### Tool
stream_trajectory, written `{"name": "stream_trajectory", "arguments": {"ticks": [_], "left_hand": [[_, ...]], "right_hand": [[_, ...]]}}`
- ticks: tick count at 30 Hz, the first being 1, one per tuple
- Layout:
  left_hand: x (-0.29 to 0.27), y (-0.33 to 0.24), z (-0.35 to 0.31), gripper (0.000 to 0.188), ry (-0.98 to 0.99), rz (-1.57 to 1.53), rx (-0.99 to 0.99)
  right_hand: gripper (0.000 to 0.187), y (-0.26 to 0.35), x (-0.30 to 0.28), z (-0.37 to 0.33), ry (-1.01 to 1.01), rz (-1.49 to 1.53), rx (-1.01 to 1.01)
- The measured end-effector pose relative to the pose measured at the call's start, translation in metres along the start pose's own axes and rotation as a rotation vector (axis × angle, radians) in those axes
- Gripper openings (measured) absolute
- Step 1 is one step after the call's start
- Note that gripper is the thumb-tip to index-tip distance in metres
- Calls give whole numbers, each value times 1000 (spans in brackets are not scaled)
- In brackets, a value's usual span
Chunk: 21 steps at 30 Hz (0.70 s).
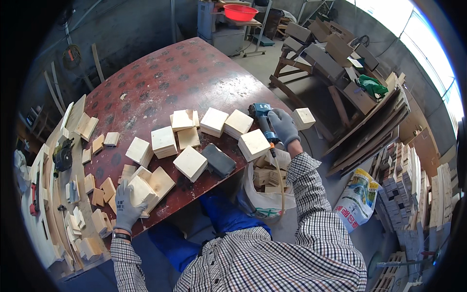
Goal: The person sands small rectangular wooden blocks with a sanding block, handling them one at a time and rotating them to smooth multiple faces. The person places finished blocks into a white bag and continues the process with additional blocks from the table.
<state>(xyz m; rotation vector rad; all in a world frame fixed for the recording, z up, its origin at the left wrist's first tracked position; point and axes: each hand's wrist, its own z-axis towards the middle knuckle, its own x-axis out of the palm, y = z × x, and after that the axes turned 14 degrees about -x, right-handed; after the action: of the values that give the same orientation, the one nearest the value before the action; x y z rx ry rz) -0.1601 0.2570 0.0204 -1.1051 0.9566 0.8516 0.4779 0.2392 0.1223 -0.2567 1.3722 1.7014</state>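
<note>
My left hand (128,208), in a grey work glove, is closed on the side of a pale wooden block (142,190) at the near table edge, its thumb at the block's near edge. Against that block leans another wooden piece (162,182). Out to the right, my gloved right hand (284,126) grips a blue-and-black air tool (261,111) just beyond a row of blocks. A yellowish hose (279,176) runs down from its orange fitting. The tool's exact kind cannot be made out. Close to it stands a wooden block (254,144).
Several stacked blocks (164,141) and a dark grey block (218,160) stand on the worn red table (160,82). Small offcuts lie on a side board at left. Below the edge is a white sack (253,192) of wood pieces. Stacked timber (404,180) rises at right.
</note>
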Motion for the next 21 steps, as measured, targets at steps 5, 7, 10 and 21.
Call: {"name": "stream_trajectory", "arguments": {"ticks": [5,7,10,21], "left_hand": [[-3,-19,10,86,16,6,-41],[-2,-32,21,87,53,-36,-71],[-15,-23,4,91,73,-21,-156],[-36,-30,6,90,249,28,-223]], "right_hand": [[38,-128,23,53,271,-186,111],[56,-176,17,69,323,-311,295],[96,-134,43,68,484,-220,230],[104,-124,60,80,695,-572,154]]}}
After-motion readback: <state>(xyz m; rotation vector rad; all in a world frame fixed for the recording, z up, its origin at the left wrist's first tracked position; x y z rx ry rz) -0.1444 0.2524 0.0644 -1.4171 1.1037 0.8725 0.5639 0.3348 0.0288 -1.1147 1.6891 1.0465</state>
